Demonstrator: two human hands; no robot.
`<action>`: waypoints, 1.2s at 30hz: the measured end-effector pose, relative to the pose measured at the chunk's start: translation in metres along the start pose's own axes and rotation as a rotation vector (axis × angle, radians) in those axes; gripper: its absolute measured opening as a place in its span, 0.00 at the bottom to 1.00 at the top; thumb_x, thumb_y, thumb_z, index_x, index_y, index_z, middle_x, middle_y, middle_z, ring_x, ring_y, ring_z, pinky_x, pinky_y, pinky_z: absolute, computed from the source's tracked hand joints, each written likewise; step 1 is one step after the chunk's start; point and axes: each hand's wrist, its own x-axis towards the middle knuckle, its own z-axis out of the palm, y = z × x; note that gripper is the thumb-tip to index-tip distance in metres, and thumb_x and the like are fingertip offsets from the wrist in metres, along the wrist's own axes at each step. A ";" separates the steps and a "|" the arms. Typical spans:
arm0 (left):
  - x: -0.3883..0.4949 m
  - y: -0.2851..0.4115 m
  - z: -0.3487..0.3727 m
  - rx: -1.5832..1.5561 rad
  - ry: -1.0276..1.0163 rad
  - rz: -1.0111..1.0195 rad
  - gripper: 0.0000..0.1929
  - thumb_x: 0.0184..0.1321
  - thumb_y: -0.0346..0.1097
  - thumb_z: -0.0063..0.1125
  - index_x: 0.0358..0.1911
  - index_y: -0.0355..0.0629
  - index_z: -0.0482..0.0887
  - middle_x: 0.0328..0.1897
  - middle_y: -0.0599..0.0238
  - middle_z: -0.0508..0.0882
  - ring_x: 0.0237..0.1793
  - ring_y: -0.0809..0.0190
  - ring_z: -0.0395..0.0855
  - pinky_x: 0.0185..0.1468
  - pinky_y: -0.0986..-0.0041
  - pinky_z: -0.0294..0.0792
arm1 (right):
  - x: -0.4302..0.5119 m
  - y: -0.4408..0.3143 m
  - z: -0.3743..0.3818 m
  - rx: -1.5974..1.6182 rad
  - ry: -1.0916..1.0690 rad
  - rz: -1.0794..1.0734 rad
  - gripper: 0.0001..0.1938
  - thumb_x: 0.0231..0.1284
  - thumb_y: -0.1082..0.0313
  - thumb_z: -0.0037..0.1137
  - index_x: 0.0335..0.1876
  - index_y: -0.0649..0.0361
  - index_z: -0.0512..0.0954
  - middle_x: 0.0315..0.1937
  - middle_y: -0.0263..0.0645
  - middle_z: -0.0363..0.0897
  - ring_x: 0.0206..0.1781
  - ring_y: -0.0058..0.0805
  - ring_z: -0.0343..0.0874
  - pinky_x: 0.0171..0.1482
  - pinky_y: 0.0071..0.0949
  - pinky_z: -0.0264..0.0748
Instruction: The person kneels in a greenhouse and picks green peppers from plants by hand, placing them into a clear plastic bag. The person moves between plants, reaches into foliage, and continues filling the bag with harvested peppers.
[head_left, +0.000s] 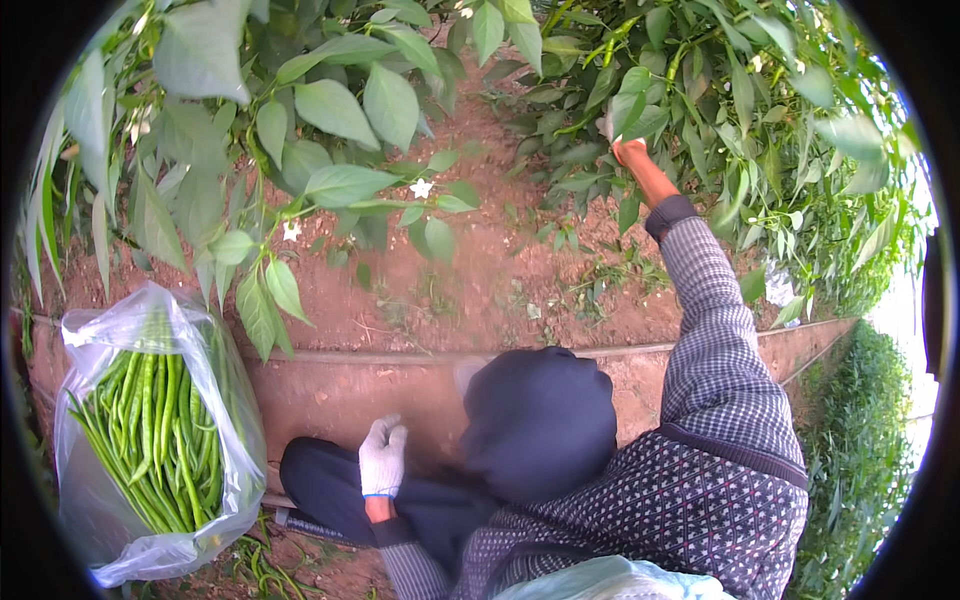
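My right hand (613, 129), in a pale glove, reaches into the leafy pepper plants (739, 161) at the upper right. Leaves cover most of its fingers, and what it touches is hidden. Slender green peppers (620, 31) hang among the foliage above it. Over my bent leg, my left hand (384, 457) wears a white knit glove. Its fingers are curled in, and nothing shows sticking out of them. To its left stands a clear plastic bag (79, 480), its mouth open, packed with long green peppers (161, 435).
A leafy pepper branch with white flowers (421, 188) overhangs the reddish soil (457, 300) at upper left. A low earthen ledge (337, 390) crosses before me. Loose green peppers (262, 570) lie at lower left. Pale blue plastic (615, 581) lies against my body.
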 end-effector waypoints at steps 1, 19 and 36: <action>0.001 0.001 0.000 0.009 0.010 -0.005 0.17 0.73 0.31 0.60 0.60 0.30 0.85 0.56 0.54 0.91 0.56 0.64 0.86 0.65 0.71 0.75 | 0.008 -0.009 0.003 0.004 0.042 0.005 0.15 0.64 0.62 0.58 0.51 0.59 0.86 0.43 0.51 0.89 0.50 0.53 0.87 0.57 0.45 0.82; 0.006 0.001 0.006 0.082 0.048 -0.095 0.16 0.73 0.31 0.60 0.59 0.31 0.86 0.53 0.56 0.91 0.51 0.66 0.86 0.61 0.72 0.76 | 0.040 -0.014 0.013 -0.237 0.244 0.051 0.13 0.66 0.63 0.58 0.50 0.59 0.85 0.43 0.49 0.88 0.50 0.50 0.86 0.55 0.44 0.82; 0.011 0.004 0.013 0.153 0.053 -0.155 0.15 0.73 0.32 0.62 0.58 0.32 0.86 0.54 0.53 0.92 0.54 0.63 0.87 0.64 0.69 0.76 | 0.006 0.029 0.008 -0.389 0.240 0.051 0.12 0.67 0.65 0.57 0.50 0.59 0.85 0.43 0.47 0.87 0.49 0.47 0.86 0.54 0.42 0.82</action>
